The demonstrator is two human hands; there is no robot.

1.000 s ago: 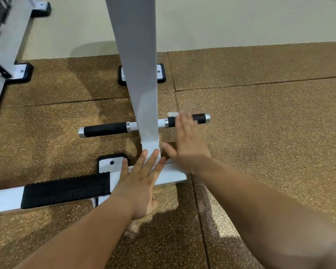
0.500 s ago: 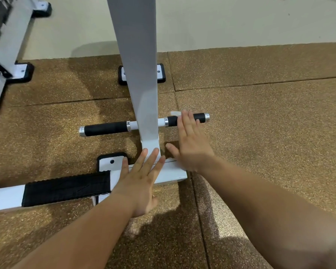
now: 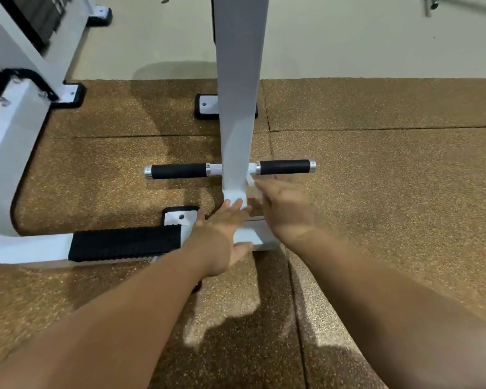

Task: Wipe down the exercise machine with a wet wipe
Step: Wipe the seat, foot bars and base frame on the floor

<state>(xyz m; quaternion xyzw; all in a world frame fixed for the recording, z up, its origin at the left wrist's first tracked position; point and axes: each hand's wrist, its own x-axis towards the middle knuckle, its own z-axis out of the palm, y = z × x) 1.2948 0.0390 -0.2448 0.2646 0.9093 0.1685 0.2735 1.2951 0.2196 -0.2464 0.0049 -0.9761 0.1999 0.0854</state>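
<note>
The exercise machine has a white upright post (image 3: 240, 108) rising from a white base beam (image 3: 257, 239) on the floor. A crossbar runs through the post, with a black grip on the left (image 3: 180, 171) and one on the right (image 3: 284, 167). My left hand (image 3: 219, 237) rests flat on the base beam at the foot of the post, fingers straight. My right hand (image 3: 286, 211), blurred by motion, sits just right of the post's foot, below the right grip. A white wet wipe (image 3: 251, 181) shows at its fingertips, against the post.
A black ribbed tread pad (image 3: 124, 242) covers the base beam to the left. White bolted foot plates (image 3: 180, 217) sit on brown speckled rubber mats (image 3: 376, 192). Another white machine frame (image 3: 14, 130) stands at the left, and beige floor (image 3: 348, 37) lies beyond.
My right hand has slid with the wipe off the right black grip, back and left to the foot of the post. My left hand stays on the base beam.
</note>
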